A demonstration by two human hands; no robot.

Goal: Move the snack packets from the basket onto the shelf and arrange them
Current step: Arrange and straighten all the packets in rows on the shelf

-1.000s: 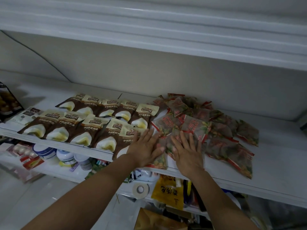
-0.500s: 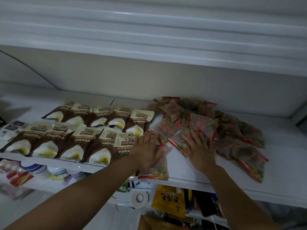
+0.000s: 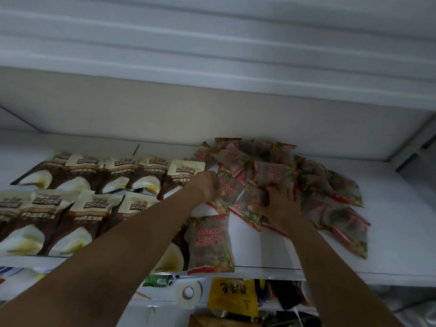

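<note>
white shelf is bearing red-trimmed packets, likely light, soft and slippery; left hand and right hand are both gripping them by the edges.

Brown packets lie left of red packets on shelf.

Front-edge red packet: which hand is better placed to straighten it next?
Probably left: the left hand sits just behind that packet; the right hand grips the pile farther right.
</note>
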